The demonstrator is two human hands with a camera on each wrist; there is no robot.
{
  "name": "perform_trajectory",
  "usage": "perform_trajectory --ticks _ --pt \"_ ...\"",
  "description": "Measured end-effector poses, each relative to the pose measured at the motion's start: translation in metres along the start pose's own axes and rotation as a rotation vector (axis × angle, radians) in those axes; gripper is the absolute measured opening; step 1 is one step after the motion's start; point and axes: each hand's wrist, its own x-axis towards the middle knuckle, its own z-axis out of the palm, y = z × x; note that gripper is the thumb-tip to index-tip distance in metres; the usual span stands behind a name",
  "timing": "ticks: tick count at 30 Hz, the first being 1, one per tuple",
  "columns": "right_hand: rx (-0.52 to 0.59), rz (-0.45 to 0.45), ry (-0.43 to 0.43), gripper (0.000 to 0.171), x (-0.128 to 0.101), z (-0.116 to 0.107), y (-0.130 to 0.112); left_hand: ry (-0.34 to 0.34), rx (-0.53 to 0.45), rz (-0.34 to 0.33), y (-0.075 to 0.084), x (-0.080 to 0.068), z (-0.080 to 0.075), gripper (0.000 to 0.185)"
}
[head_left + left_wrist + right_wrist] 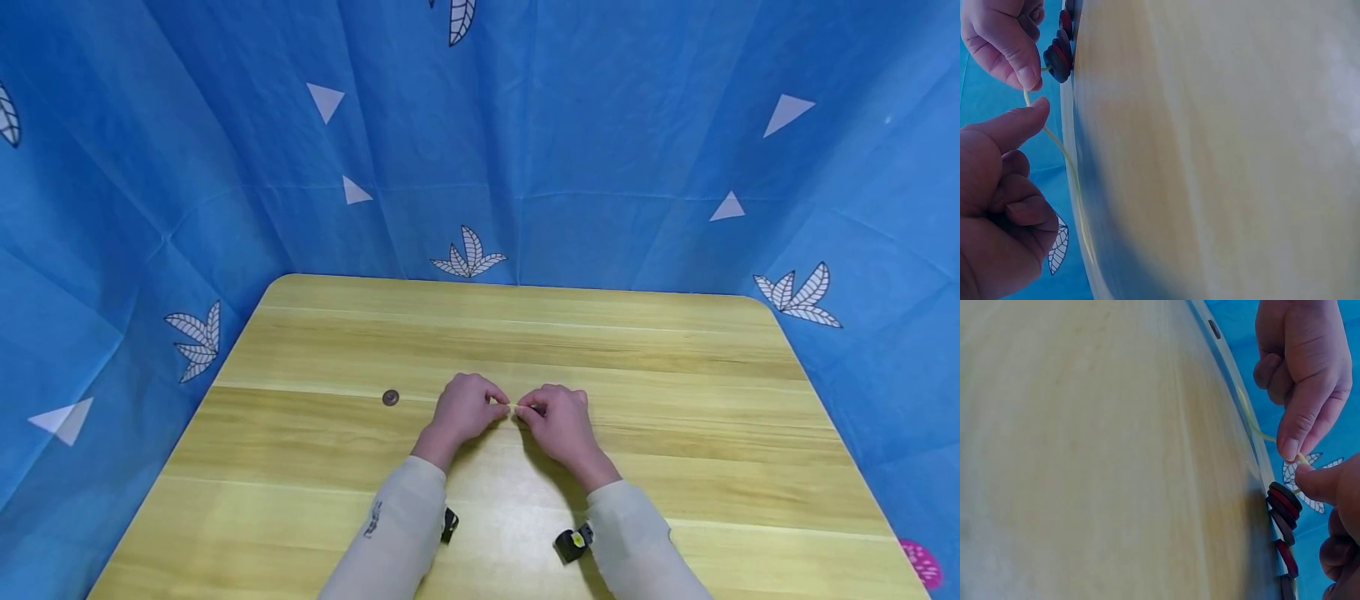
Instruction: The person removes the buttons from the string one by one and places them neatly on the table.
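At the middle of the wooden table (675,467) my two hands meet fingertip to fingertip. My left hand (465,408) and right hand (558,417) both pinch a thin yellow string (512,407). The left wrist view shows the string (1054,140) running from my left thumb (1022,122) up to a row of dark red and brown discs (1060,53) held at my right hand (1004,37). In the right wrist view the discs (1285,512) sit threaded on the string (1254,425) beside my right thumb (1329,481), with the left hand (1300,362) above. My right hand hides the discs in the head view.
One loose dark disc (390,397) lies on the table left of my left hand, also seen as the loose disc (1214,329) at the far edge. Blue patterned cloth (480,150) walls the table on three sides. A pink object (921,562) shows at the lower right.
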Motion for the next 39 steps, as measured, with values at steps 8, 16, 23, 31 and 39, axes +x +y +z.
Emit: perform_trajectory --ticks 8,16,23,31,39 --pt "-0.001 -0.006 -0.012 0.004 -0.001 -0.001 0.0 -0.005 0.02 0.006 0.004 -0.001 -0.003 0.005" --pt "-0.071 0.017 -0.063 0.034 -0.001 -0.008 0.008 -0.014 -0.005 -0.028 0.005 -0.001 -0.003 0.006" --pt "-0.098 0.077 -0.113 0.045 -0.003 -0.016 0.017 -0.002 -0.01 -0.022 0.004 -0.001 -0.004 0.006" --pt "-0.107 0.11 -0.138 0.039 -0.003 -0.018 0.018 -0.002 0.003 -0.038 0.003 0.0 -0.003 0.005" --pt "-0.095 0.124 -0.148 0.024 -0.004 -0.018 0.019 0.003 -0.013 -0.049 0.002 -0.001 -0.002 0.004"
